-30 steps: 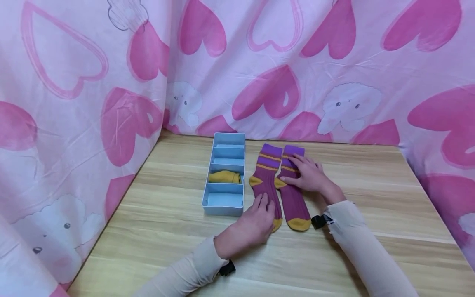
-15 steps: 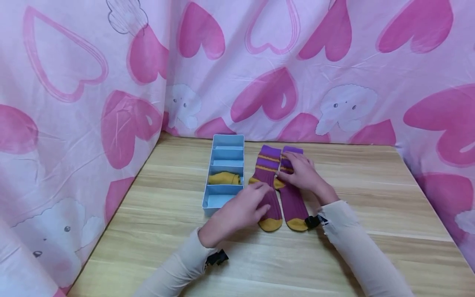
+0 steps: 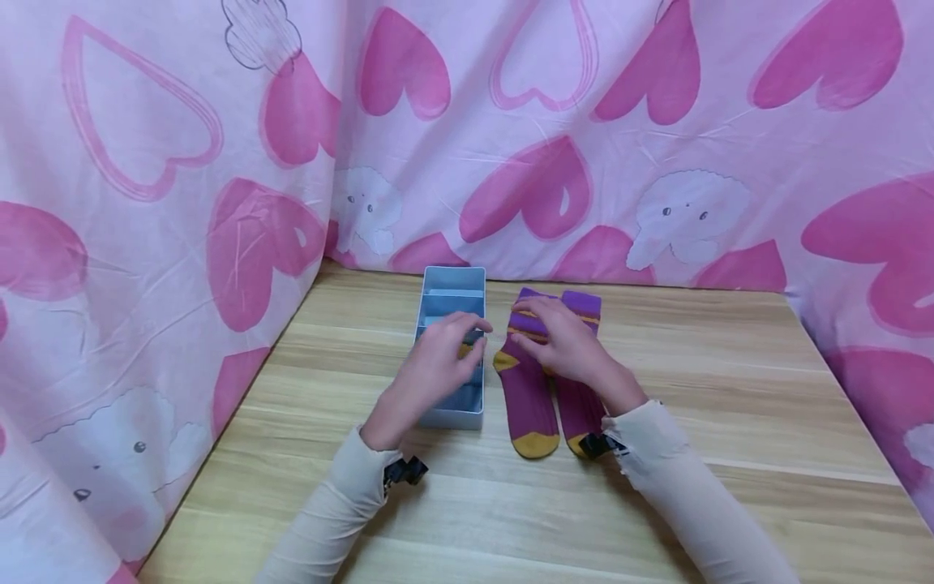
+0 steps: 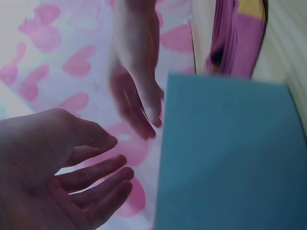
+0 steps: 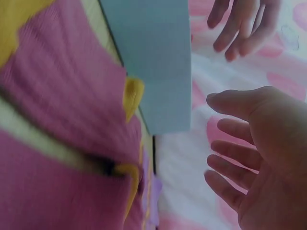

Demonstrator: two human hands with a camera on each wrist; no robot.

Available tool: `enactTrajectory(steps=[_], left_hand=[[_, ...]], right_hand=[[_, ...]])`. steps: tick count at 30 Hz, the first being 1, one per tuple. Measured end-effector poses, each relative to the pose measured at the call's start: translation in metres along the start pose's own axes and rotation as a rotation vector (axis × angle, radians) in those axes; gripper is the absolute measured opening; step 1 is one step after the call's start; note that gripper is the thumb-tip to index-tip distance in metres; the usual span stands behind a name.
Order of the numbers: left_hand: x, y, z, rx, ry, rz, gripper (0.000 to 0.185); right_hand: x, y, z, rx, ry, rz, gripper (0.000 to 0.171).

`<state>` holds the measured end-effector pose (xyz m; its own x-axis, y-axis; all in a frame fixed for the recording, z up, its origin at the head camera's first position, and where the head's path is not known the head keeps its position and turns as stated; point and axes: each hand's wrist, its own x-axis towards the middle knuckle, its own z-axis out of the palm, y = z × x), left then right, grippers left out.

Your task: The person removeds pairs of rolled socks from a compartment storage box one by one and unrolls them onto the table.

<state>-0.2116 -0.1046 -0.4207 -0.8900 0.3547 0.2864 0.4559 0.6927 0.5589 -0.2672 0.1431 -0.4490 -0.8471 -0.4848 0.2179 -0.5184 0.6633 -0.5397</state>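
Observation:
Two long maroon socks lie flat side by side, a left sock (image 3: 531,410) and a right sock (image 3: 576,401), with purple striped cuffs and mustard heels and toes. To their left stands a light blue divided box (image 3: 452,419). My left hand (image 3: 435,358) hovers over the box, fingers loosely bent and holding nothing. It mostly hides a mustard bundle (image 3: 465,350) in one compartment. Over the socks' upper parts hangs my right hand (image 3: 572,345), its fingers spread and bare. The left wrist view shows both hands raised above the box's side wall (image 4: 225,153).
A wood-grain table (image 3: 730,405) carries everything. Pink heart-patterned cloth (image 3: 525,186) hangs along its back and sides. Black straps circle both wrists, the right strap (image 3: 600,444) overlapping the right sock's toe in the head view.
My left hand has left the left sock and moved up and left over the box. My right hand has shifted left from the right sock towards the left one. The socks stay in place.

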Motion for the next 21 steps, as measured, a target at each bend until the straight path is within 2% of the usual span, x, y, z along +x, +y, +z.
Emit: enactTrajectory(steps=[7,11,16,21], left_hand=[[0.006,-0.029,-0.010,-0.002,0.068,-0.090,0.020],[0.007,-0.041,-0.015,-0.015,0.090,-0.148,0.021],[0.009,-0.055,-0.017,-0.016,0.120,-0.187,0.022],[0.009,-0.070,-0.014,-0.025,0.169,-0.205,0.026]], right_hand=[[0.005,-0.026,0.006,0.060,-0.044,-0.043,0.046],[0.008,-0.036,0.012,0.083,-0.072,-0.071,0.040],[0.011,-0.048,0.022,0.103,-0.113,-0.128,0.033],[0.015,-0.058,0.031,0.022,-0.160,-0.130,0.037]])
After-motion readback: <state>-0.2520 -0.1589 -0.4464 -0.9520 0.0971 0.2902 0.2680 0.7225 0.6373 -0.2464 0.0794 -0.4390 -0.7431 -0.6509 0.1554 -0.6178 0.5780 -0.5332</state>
